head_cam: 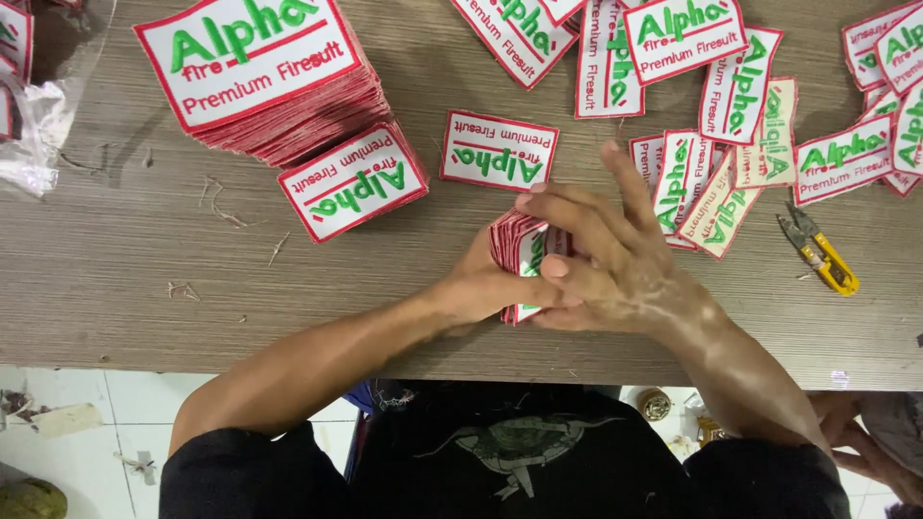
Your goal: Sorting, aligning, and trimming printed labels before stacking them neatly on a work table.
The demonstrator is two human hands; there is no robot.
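Note:
A small stack of white embroidered patches with red borders and green lettering stands on edge near the table's front. My left hand grips it from below and behind. My right hand lies over the stack's right side, fingers wrapped across it. Both hands hold the stack together. Most of the stack is hidden under my fingers.
A tall pile of the same patches sits at the back left, a smaller pile beside it, and a single patch lies face up. Loose patches spread at the right. Yellow thread snips lie right. A clear plastic bag lies at the left edge.

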